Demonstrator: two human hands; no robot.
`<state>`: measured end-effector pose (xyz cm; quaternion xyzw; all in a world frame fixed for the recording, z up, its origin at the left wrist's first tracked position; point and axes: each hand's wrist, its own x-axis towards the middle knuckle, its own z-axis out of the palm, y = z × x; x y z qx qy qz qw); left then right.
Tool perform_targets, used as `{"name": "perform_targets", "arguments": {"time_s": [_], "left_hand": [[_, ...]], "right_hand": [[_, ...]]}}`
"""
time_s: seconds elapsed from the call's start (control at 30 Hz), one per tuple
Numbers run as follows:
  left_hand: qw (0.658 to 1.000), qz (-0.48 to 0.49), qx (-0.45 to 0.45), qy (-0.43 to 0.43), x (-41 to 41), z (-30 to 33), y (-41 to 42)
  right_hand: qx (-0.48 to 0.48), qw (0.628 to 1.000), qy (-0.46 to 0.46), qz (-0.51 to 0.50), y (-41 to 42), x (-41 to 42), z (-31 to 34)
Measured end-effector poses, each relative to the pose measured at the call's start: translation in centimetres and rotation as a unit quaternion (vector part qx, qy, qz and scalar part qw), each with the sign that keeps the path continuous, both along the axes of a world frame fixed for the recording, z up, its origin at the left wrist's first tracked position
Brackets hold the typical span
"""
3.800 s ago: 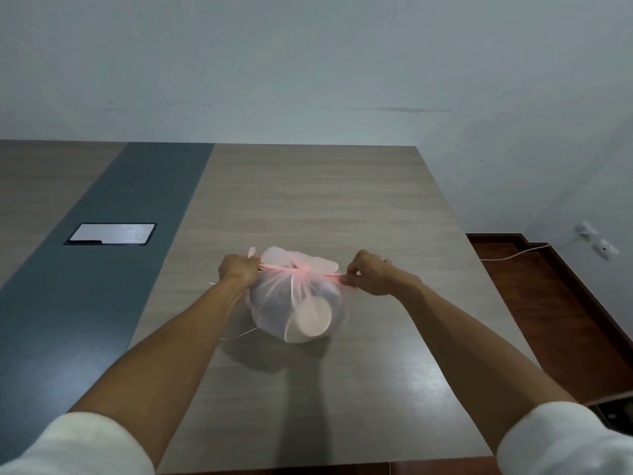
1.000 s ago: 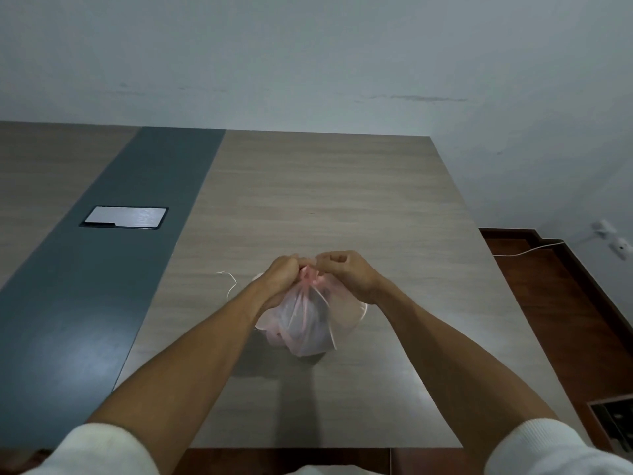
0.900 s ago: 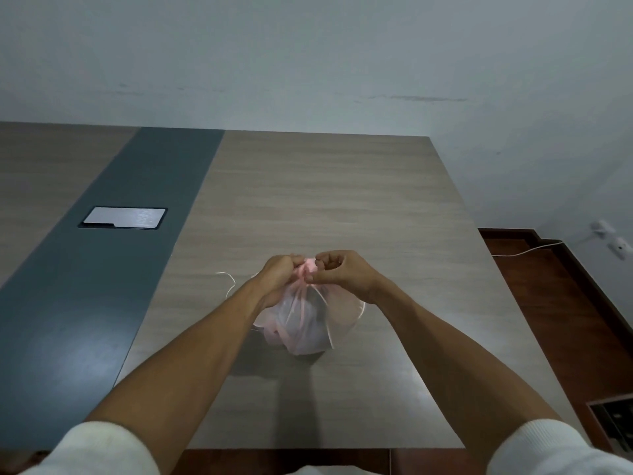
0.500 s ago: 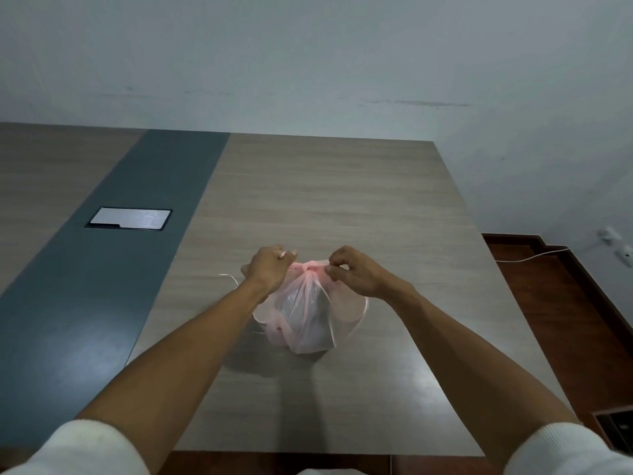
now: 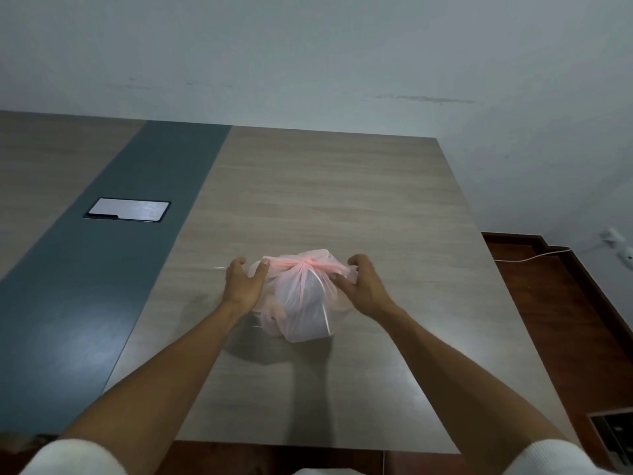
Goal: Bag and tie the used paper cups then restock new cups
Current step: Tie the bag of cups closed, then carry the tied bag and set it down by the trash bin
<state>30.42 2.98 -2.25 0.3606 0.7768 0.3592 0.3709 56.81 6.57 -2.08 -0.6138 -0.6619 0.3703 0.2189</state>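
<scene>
A thin pink plastic bag [image 5: 303,310] with pale paper cups showing through it stands on the wooden table [image 5: 342,186], just in front of me. Its top is drawn into a tight pink knot [image 5: 303,265], and two tails stretch out sideways from it. My left hand [image 5: 244,284] is at the bag's left side with fingers apart, the thumb touching the left tail. My right hand [image 5: 359,286] is at the right side, its fingers curled over the right tail. No new cups are in view.
A dark blue strip [image 5: 113,269] runs along the table on the left, with a silver cable hatch [image 5: 127,209] set into it. The table's right edge drops to a reddish-brown floor [image 5: 565,320]. A white cable [image 5: 534,257] and a wall socket [image 5: 616,240] are at the right.
My hands have moved apart from the middle of the bag's top to its two sides. The knot is drawn tight, and my left fingers have spread.
</scene>
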Motion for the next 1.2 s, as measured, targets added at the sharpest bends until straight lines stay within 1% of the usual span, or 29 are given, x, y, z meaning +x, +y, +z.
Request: {"name": "perform_targets", "arguments": {"time_s": [0.1,0.17,0.23,0.3,0.37,0.5,0.6,0.7,0.77,0.87,0.97,1.1,1.2], "left_hand": [[0.991,0.024,-0.054,-0.116,0.7,-1.5,-2.0],[0.974,0.028,-0.079,-0.209,1.6,-2.2,-3.4],[0.956,0.027,-0.086,-0.278,2.6,-2.7,-4.0],[0.949,0.043,-0.068,-0.305,3.3,-3.1,-4.0],[0.953,0.058,-0.053,-0.292,3.7,-3.6,-4.2],[0.959,0.046,-0.034,-0.279,4.8,-3.2,-4.1],[0.965,0.003,-0.016,-0.260,5.4,-2.1,-2.7],[0.964,-0.045,0.006,-0.261,6.9,-1.1,-1.5],[0.958,-0.097,0.013,-0.269,8.6,-0.7,-0.9],[0.946,-0.136,0.019,-0.294,11.0,-0.1,-0.2],[0.928,-0.201,0.009,-0.314,15.4,0.7,0.0],[0.912,-0.294,0.009,-0.287,22.8,2.2,-0.7],[0.890,-0.372,0.009,-0.263,28.6,2.9,-2.0]], "right_hand": [[-0.073,0.988,0.103,-0.091,-2.0,-0.3,-2.0],[-0.127,0.961,0.200,-0.145,-3.1,-0.6,-2.8],[-0.190,0.928,0.276,-0.165,-4.0,-0.8,-2.8],[-0.211,0.901,0.343,-0.162,-4.5,-0.9,-3.1],[-0.194,0.889,0.383,-0.158,-5.2,-1.1,-3.1],[-0.156,0.888,0.396,-0.175,-6.5,-0.5,-2.6],[-0.120,0.888,0.398,-0.198,-7.1,0.3,-1.9],[-0.085,0.883,0.400,-0.231,-8.1,1.3,-1.3],[-0.043,0.874,0.399,-0.274,-9.5,2.4,-0.8],[-0.012,0.876,0.375,-0.304,-11.1,4.0,-0.1],[0.033,0.858,0.360,-0.364,-13.6,7.0,0.8],[0.074,0.826,0.328,-0.452,-16.9,12.6,1.4],[0.104,0.804,0.297,-0.504,-19.7,17.1,1.6]]}}
